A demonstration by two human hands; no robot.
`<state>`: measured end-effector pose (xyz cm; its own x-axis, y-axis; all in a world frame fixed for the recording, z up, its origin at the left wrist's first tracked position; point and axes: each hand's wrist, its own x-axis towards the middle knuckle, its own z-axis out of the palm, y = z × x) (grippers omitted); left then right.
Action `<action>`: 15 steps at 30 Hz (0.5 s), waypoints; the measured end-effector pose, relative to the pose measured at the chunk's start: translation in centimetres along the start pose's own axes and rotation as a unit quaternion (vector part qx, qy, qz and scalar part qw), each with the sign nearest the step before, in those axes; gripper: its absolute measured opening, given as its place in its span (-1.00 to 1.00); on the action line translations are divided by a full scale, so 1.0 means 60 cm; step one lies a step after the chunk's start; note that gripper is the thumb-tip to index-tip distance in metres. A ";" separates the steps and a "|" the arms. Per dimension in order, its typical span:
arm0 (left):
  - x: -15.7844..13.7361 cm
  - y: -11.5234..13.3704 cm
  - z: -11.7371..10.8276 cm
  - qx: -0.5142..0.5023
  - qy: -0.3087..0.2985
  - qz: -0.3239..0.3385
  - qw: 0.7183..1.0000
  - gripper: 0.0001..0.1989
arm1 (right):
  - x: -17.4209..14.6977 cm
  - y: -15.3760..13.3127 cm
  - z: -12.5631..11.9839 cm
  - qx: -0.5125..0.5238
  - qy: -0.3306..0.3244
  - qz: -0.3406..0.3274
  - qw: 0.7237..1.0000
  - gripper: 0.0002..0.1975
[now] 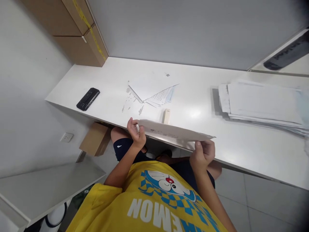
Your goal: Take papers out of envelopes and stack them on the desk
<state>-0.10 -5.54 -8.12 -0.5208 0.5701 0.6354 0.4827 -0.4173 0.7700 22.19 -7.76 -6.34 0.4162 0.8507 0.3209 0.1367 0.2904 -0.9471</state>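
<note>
A sheet of paper (173, 131) with faint print stretches between my two hands, just over the near edge of the table. My left hand (137, 133) pinches its left end, and my right hand (203, 154) grips the right end from below. Right behind the sheet lies a cream-coloured oblong object (166, 116), partly covered by it; its kind is unclear. Farther back are folded or cut printed papers (160, 96), with small paper scraps (140, 110) scattered to their left.
On the white table (193, 93), a black phone-like device (88, 99) lies at left and a thick stack of papers (263, 103) at right. Cardboard boxes (82, 48) stand in the back left corner. Another box (95, 138) sits below the table beside my leg.
</note>
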 end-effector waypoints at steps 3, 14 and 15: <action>-0.020 -0.015 -0.006 0.025 -0.016 -0.034 0.999 -0.53 | -0.004 0.012 -0.011 -0.012 -0.025 0.036 0.999 -0.77; -0.016 -0.013 -0.011 -0.007 -0.049 0.009 0.999 -0.80 | 0.020 -0.007 -0.041 -0.007 -0.024 -0.017 1.000 -0.78; -0.011 -0.009 -0.012 -0.020 -0.065 -0.015 0.998 -0.80 | 0.018 -0.002 -0.043 -0.003 -0.025 -0.018 1.000 -0.75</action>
<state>-0.51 -6.21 -8.93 -0.4378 0.6690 0.6007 0.4376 -0.4250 0.7924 24.98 -8.00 -5.88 0.3662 0.8603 0.3547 0.1556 0.3192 -0.9348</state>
